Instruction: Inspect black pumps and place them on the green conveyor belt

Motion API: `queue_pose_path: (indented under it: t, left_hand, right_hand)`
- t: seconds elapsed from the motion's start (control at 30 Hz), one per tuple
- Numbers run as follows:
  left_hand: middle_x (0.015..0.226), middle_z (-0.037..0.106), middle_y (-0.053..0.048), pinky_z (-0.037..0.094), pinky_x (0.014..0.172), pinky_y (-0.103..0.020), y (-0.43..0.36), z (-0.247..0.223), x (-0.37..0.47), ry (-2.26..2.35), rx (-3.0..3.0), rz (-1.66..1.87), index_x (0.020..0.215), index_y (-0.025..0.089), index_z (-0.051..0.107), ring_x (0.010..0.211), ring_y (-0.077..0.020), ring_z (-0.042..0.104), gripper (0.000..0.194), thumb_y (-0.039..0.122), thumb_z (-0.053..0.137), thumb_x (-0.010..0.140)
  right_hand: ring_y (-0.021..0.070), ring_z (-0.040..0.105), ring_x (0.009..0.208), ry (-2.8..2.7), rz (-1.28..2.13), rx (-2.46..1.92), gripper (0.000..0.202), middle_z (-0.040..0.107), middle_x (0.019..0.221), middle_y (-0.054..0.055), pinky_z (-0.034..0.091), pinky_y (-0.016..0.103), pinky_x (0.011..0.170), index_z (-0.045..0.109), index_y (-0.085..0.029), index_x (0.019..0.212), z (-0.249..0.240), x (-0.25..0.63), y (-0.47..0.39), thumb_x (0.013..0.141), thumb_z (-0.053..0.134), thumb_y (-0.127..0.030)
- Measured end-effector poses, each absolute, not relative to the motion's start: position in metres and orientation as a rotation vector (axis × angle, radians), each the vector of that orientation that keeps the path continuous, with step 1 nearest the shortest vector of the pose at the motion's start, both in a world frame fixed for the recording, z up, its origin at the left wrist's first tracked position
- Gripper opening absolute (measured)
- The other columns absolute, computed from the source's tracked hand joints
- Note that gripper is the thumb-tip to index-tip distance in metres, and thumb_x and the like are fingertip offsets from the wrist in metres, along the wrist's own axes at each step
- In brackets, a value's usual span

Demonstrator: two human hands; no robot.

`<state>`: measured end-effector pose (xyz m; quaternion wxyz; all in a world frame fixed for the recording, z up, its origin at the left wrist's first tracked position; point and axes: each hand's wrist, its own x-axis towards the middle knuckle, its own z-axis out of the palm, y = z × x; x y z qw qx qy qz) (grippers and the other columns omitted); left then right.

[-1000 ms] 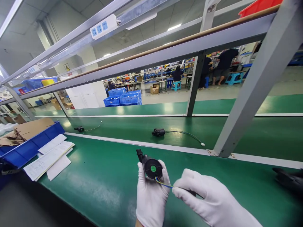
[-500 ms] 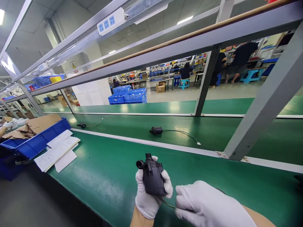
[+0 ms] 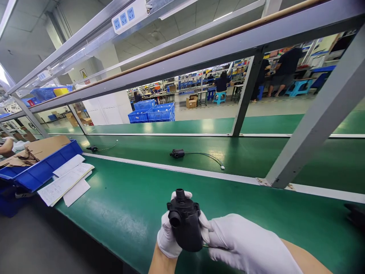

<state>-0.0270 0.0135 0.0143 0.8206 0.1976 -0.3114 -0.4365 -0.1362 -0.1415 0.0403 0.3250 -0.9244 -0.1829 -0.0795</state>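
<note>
A small black water pump point(image 3: 186, 226) with two stubby ports is upright in my gloved left hand point(image 3: 169, 238), whose fingers wrap round its back and sides. One port points up and the other faces me. At the pump's lower right, my gloved right hand point(image 3: 242, 241) is closed with its fingertips against the left hand's fingers. A short piece of thin wire point(image 3: 205, 246) runs from the pump into the right hand's pinch; the rest of it is hidden.
Another black pump point(image 3: 178, 153) with its lead lies on the green belt point(image 3: 142, 148), and a further one point(image 3: 92, 148) farther left. Papers point(image 3: 67, 182) and a blue bin point(image 3: 51, 163) with cardboard stand left. A slanted metal post point(image 3: 310, 118) rises at right.
The pump has turned so its side port faces me more. My right hand has come in along the wire to meet the pump and left hand. The view has shifted slightly.
</note>
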Motion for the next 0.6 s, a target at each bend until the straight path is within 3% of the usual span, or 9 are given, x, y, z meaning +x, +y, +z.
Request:
queue_pose_path:
  t: [0.2,0.3,0.4,0.5,0.6]
  left_hand:
    - [0.098,0.074,-0.007,0.056,0.063,-0.025,0.021,0.021,-0.025,-0.714,0.569,-0.904,0.130,0.028,0.050,0.069,-0.0145,0.069,0.070,0.068,0.071,0.077]
    - [0.115,0.069,-0.012,0.058,0.088,-0.036,0.024,0.029,-0.028,-0.737,1.049,-0.565,0.145,0.028,0.027,0.093,-0.0203,0.071,0.083,0.056,0.073,0.083]
    - [0.130,0.062,-0.017,0.047,0.109,-0.043,0.026,0.031,-0.034,-0.796,1.541,-0.172,0.151,0.027,0.005,0.116,-0.0248,0.065,0.102,0.035,0.078,0.082]
    - [0.134,0.061,-0.015,0.045,0.111,-0.041,0.028,0.025,-0.040,-0.880,1.661,0.017,0.152,0.029,0.000,0.121,-0.0261,0.063,0.114,0.023,0.083,0.075]
    - [0.134,0.062,-0.012,0.045,0.110,-0.039,0.031,0.020,-0.042,-0.906,1.673,0.073,0.152,0.033,-0.001,0.121,-0.0255,0.064,0.120,0.018,0.086,0.071]
  right_hand:
    - [0.0147,0.054,0.065,-0.425,-0.117,-2.438,0.039,0.062,0.077,0.000,0.041,0.024,0.062,0.064,-0.023,0.083,0.045,-0.137,-0.145,0.104,0.040,-0.046]
    - [0.0139,0.049,0.059,-0.184,-0.235,-2.307,0.055,0.057,0.070,0.000,0.040,0.025,0.058,0.056,-0.022,0.077,0.048,-0.138,-0.152,0.106,0.025,-0.056]
    - [0.0143,0.047,0.053,-0.072,-0.313,-2.042,0.069,0.054,0.062,0.000,0.040,0.027,0.055,0.052,-0.022,0.076,0.049,-0.139,-0.155,0.099,0.011,-0.073]
    - [0.0150,0.047,0.054,-0.109,-0.375,-2.029,0.073,0.055,0.062,0.000,0.038,0.028,0.054,0.052,-0.022,0.078,0.051,-0.139,-0.149,0.092,0.016,-0.084]
    - [0.0155,0.049,0.058,-0.171,-0.424,-2.109,0.070,0.058,0.067,0.000,0.039,0.028,0.057,0.055,-0.022,0.081,0.054,-0.139,-0.141,0.094,0.019,-0.081]
